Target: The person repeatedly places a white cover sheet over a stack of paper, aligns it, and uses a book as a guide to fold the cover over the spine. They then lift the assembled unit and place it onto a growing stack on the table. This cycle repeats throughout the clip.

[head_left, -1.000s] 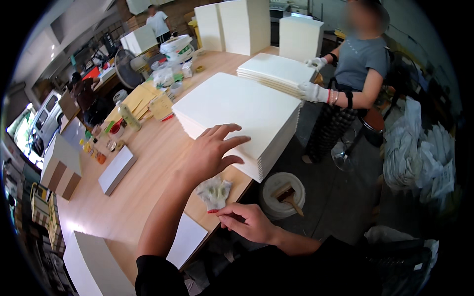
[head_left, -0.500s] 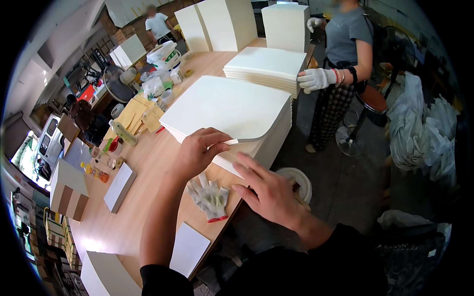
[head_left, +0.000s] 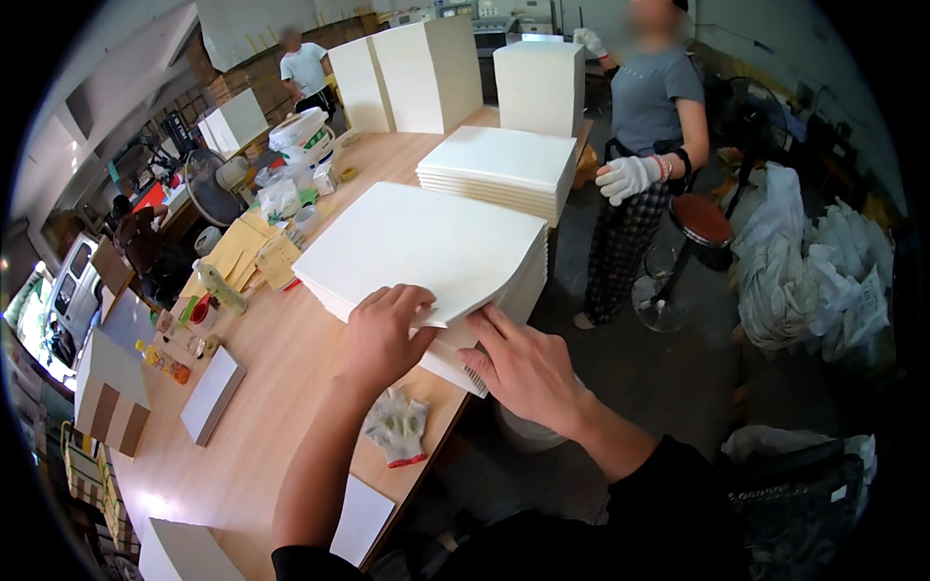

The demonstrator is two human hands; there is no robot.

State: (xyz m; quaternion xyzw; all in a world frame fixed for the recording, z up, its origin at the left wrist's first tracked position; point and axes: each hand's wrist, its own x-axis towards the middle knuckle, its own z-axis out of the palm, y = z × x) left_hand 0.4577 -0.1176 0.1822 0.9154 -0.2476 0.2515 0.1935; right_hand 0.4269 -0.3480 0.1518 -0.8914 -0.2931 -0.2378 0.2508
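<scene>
A thick stack of large white paper sheets (head_left: 417, 237) lies near the table's right edge. At its near edge my left hand (head_left: 387, 334) is closed, pinching a lifted batch of top sheets between thumb and fingers. My right hand (head_left: 528, 368) is at the near right corner with its fingers stretched out. Its fingertips reach in beneath the raised sheets, partly hidden, and its thumb lies apart, lower, by the stack's side. Below my left hand, a white knitted work glove (head_left: 395, 429) with a red cuff rests on the table.
Beyond the stack are another paper pile (head_left: 499, 160) and tall white stacks (head_left: 426, 73). A person in white gloves (head_left: 630, 179) stands at the right, near a stool (head_left: 700, 221). Bottles (head_left: 221, 286), a white block (head_left: 213, 395) and a white bucket (head_left: 300, 131) occupy the table's left side.
My right hand has moved up and left to the paper's corner, fingertips now under the lifted sheets. My left hand still pinches the edge. The whole view has shifted slightly.
</scene>
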